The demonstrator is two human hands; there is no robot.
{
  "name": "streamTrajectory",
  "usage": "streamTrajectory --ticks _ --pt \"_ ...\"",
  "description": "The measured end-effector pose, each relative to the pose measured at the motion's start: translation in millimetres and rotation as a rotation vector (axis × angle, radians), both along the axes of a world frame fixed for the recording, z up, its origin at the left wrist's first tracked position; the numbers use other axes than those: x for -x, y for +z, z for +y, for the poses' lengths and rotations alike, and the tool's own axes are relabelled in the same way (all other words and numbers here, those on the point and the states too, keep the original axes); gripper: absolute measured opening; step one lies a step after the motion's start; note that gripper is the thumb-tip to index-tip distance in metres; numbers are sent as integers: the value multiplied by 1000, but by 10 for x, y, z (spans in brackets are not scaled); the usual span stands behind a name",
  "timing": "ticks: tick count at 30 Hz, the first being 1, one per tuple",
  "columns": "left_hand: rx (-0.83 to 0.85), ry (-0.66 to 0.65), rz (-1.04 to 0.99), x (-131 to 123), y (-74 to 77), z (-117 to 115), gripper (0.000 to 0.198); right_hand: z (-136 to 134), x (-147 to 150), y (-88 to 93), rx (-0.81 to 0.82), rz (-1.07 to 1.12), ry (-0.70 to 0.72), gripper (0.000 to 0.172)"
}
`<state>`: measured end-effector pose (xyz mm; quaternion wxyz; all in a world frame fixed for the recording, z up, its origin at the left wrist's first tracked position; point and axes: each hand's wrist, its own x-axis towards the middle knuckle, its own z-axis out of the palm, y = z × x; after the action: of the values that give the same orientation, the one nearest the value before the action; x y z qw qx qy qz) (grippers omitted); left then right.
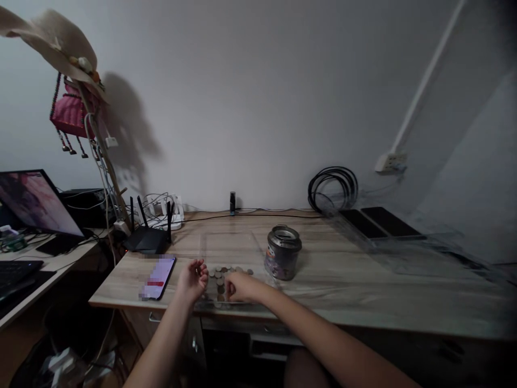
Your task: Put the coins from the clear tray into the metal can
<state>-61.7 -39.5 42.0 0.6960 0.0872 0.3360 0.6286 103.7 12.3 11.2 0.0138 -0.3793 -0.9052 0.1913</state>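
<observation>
Several coins [220,275] lie spread on a clear plastic tray or sheet [234,245] near the desk's front edge. My left hand [193,281] is held just left of the coins, palm turned up and fingers curled in; whatever sits inside the fingers is too small to make out. Among the coins my right hand [240,286] points down with its fingers pinched together, the fingertips touching or just over the pile and partly hidden. To the right of the coins stands a round tin [284,256] with a slot in its lid.
A phone [159,277] with a lit screen lies left of my left hand. Behind it is a black router [147,240]. A small dark bottle [232,203] stands by the wall. At right are coiled black cable [333,188] and dark panels [379,222] on clear plastic.
</observation>
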Motion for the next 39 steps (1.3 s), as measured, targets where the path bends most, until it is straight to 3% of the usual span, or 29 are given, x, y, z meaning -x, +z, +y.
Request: streamTrajectory --ticks 5,9,14,17,23,29,33,36,39 --pt "19 3 -136 -39 48 -123 18 -11 15 -22 92 -24 -4 11" --pt "77 10 -152 -112 11 -117 21 4 24 -14 98 2 15 20" --pt "64 22 -137 -114 8 -44 21 90 122 7 180 67 271 26" --pt "22 -6 -132 -85 34 -33 20 121 165 -4 236 -1 296 21" --pt "38 -67 -86 -22 -21 -19 17 149 47 52 224 -129 183 23" --pt "75 -77 -16 -315 -145 63 21 174 -73 450 169 381 -128 20" --pt "69 -54 -51 -452 -177 115 26 141 -213 617 -97 466 -228 26" --pt "-19 -226 255 -343 -159 174 34 137 -410 454 -119 210 -123 25" --pt "-285 -484 970 -160 -86 231 29 149 -556 191 42 90 104 35"
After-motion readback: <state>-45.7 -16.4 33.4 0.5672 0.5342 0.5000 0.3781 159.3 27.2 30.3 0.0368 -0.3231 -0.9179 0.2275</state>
